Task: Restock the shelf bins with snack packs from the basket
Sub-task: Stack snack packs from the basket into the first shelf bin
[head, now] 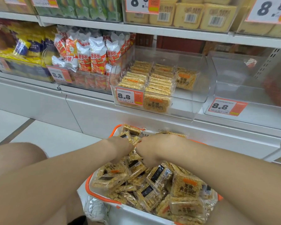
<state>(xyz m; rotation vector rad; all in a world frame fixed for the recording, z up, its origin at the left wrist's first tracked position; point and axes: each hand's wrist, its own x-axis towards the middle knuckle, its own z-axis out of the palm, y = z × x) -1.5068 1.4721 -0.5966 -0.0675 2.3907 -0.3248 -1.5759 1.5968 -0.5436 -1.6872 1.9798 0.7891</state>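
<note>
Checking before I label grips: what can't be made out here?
Head view:
Fingers of left hand and right hand: buried among snack packs, grip unclear.
Basket: near corner cut by bottom edge.
Far-right bin: blurred, cut by right edge.
Price tag small print: too small.

White-and-red plastic snack bags with a tomato print (94,54) are stood upright in rows on the middle shelf level. Yellow-and-blue foil bags (28,44) are stacked to their left and are blurred. On the level above, green printed packets (88,8) and pale yellow wrapped blocks with barcode stickers (190,15) are ranged. An orange-and-white paper price label marked 8.8 (59,75) is fixed below the tomato bags; a second such label (129,96) and a third label (225,107) are fixed further right. A grey perforated metal upright (269,62) is seen at the right. White metal plinth panels (55,103) are set beneath the shelving, above a pale tiled floor (47,135). A silver-white laced trainer (96,208) is noted at the bottom edge.
</note>
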